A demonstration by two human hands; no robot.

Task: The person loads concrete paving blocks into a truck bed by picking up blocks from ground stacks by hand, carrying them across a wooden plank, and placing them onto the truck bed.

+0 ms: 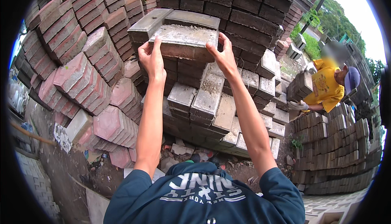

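Note:
A grey rectangular paving block (185, 36), its top strewn with crumbs of grit, is gripped at both ends between my two hands, at the top of a stack. My left hand (153, 62) is closed on its left end, thumb on the near edge. My right hand (223, 57) clasps the right end, the thumb at the front corner and the fingers behind. Right behind and left of it are other grey pavers (193, 19). Nearer my body, more pavers (207, 95) step down in uneven columns between my forearms.
Reddish hexagonal pavers (81, 81) lean in piles on the left. A tall wall of dark blocks (248, 4) rises behind. At right, a person in a yellow shirt (326, 83) holds blocks (300, 87) beside long stacked rows (334, 146). Rubble (181, 150) litters the ground near me.

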